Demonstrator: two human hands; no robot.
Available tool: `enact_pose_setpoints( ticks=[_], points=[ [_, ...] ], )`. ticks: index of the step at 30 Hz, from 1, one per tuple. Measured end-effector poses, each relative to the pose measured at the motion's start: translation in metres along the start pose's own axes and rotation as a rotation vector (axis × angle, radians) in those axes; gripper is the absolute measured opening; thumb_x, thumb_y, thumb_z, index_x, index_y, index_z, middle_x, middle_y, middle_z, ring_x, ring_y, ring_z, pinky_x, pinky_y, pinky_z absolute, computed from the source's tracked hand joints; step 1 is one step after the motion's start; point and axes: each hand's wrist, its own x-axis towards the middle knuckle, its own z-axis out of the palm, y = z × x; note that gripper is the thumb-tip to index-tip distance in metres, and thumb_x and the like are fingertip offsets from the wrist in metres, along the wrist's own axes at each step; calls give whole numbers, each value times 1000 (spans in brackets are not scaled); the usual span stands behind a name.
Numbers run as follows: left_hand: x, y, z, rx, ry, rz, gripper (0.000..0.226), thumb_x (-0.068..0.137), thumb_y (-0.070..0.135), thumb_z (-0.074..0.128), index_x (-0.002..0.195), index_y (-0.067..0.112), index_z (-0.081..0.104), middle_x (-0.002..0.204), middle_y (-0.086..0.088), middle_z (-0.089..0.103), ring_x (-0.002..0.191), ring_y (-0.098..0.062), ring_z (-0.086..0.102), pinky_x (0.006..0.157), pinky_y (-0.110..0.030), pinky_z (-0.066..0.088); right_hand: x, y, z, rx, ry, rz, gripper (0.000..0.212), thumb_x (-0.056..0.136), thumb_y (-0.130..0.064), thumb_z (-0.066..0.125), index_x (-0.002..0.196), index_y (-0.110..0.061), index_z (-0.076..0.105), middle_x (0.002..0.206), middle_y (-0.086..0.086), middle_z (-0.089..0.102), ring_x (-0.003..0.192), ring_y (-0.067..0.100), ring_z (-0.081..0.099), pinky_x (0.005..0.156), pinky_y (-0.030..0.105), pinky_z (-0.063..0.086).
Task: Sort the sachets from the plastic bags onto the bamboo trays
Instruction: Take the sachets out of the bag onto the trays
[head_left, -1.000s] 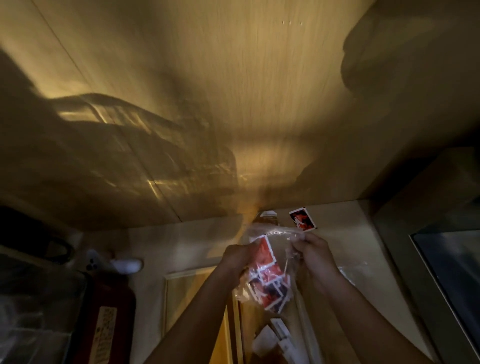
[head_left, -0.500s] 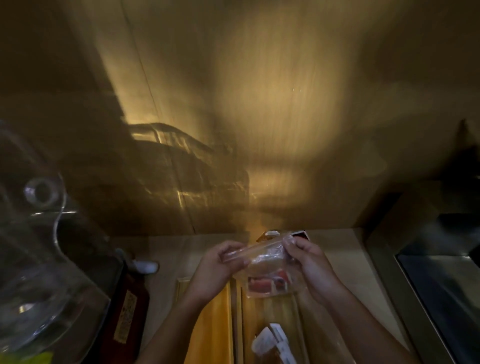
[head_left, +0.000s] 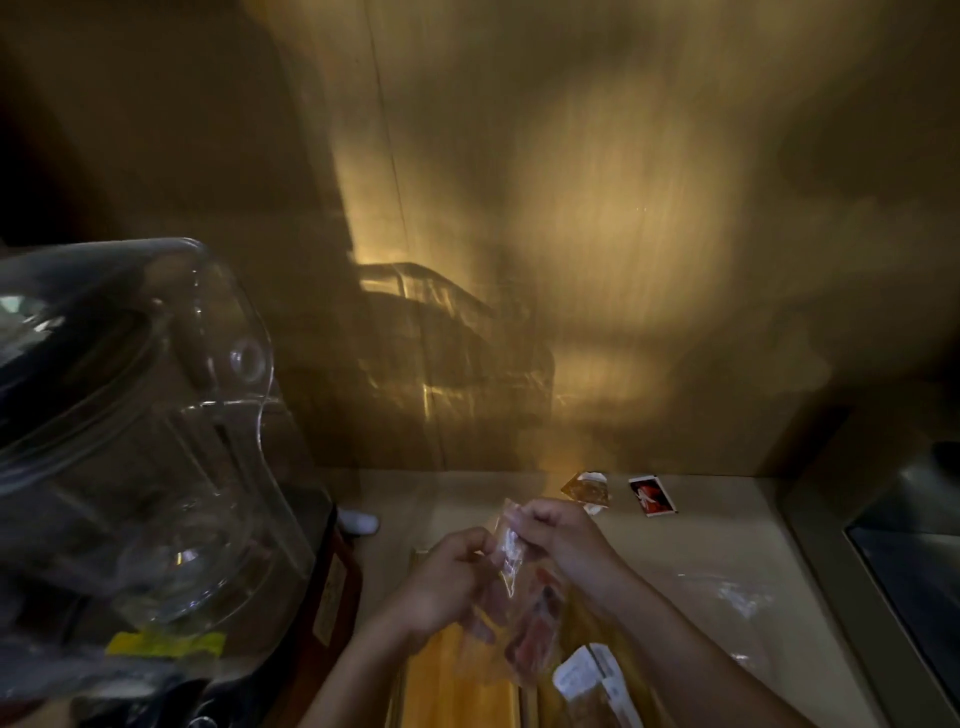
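A small clear plastic bag (head_left: 511, 582) with red sachets inside hangs between my hands above the bamboo trays (head_left: 457, 680). My left hand (head_left: 447, 582) pinches its left edge and my right hand (head_left: 556, 535) grips its top. White sachets (head_left: 587, 675) lie on the right tray. A red sachet (head_left: 652, 496) and an orange sachet (head_left: 587, 488) lie on the counter by the wall. The scene is dim and blurred.
A large clear plastic container (head_left: 135, 447) fills the left side. A dark red box (head_left: 332, 597) stands beside it. Another clear plastic bag (head_left: 727, 597) lies on the counter at the right. A dark metal-framed surface (head_left: 904, 551) borders the right edge.
The view has swung left, bringing the clear container into view. The bag has turned from spread flat between my hands to hanging down, bunched near the top.
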Motion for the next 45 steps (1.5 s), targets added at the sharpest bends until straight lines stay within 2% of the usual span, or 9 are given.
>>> enact_pose_setpoints(
  ticks=[4, 9, 17, 21, 25, 31, 36, 42, 45],
  points=[
    [-13, -7, -8, -215, 39, -94, 19, 94, 2, 44, 82, 3, 58, 60, -10, 68, 53, -18, 67, 45, -28, 55, 5, 3, 22, -126, 3, -9, 24, 85, -18, 62, 62, -24, 60, 56, -13, 58, 55, -6, 51, 62, 18, 39],
    [-19, -23, -19, -413, 189, -149, 11, 91, 0, 52, 85, -1, 61, 75, -16, 66, 52, -14, 67, 45, -24, 55, 4, 11, 40, -228, 85, -32, 11, 82, -17, 65, 91, -22, 60, 93, -4, 60, 90, 10, 56, 76, 18, 42],
    [-23, -38, -19, -364, 413, -66, 20, 85, 12, 62, 65, 12, 63, 54, -1, 63, 47, -6, 57, 43, -18, 36, -10, 16, 51, -279, -115, -25, 7, 79, -20, 69, 79, -24, 64, 77, -5, 65, 77, 8, 62, 71, 20, 49],
    [-25, -39, -11, -386, 437, 28, 19, 85, 10, 62, 66, 9, 61, 50, 2, 56, 42, -2, 52, 39, -13, 37, -16, 15, 51, -355, -156, -21, 13, 73, -27, 72, 84, -23, 67, 88, 6, 73, 85, 18, 69, 80, 34, 55],
    [-23, -42, -7, -342, 410, 104, 22, 85, 13, 63, 63, 9, 60, 54, -1, 55, 48, -4, 52, 44, -11, 41, -21, 13, 46, -373, -161, -15, 13, 81, -17, 65, 72, -26, 67, 66, -7, 72, 70, 6, 69, 70, 26, 55],
    [-22, -47, -5, -326, 344, 127, 27, 87, 17, 61, 61, 10, 57, 54, -1, 53, 52, -9, 49, 47, -14, 40, -29, 5, 38, -329, -169, 25, 26, 89, -19, 55, 78, 0, 68, 65, 8, 68, 56, 13, 63, 60, 28, 50],
    [-18, -48, -4, -341, 404, 169, 19, 87, 11, 60, 71, 1, 58, 67, -16, 50, 60, -20, 46, 53, -22, 38, -34, 0, 35, -367, -190, 67, 23, 85, -7, 56, 69, -21, 65, 47, -11, 63, 46, -1, 57, 51, 18, 46],
    [-19, -53, -7, -365, 541, 134, 21, 87, 13, 59, 70, 1, 56, 62, -13, 49, 53, -17, 47, 45, -20, 39, -38, -1, 32, -503, -283, 186, 19, 86, -10, 55, 71, -19, 61, 56, -3, 64, 49, 8, 61, 52, 24, 50],
    [-24, -48, -3, -216, 481, 18, 25, 86, 28, 62, 74, 6, 59, 61, -8, 57, 53, -15, 55, 45, -21, 42, -40, 4, 38, -559, -229, 169, 25, 88, -8, 51, 68, -20, 58, 54, -1, 61, 43, 4, 57, 47, 20, 48]
  ],
)
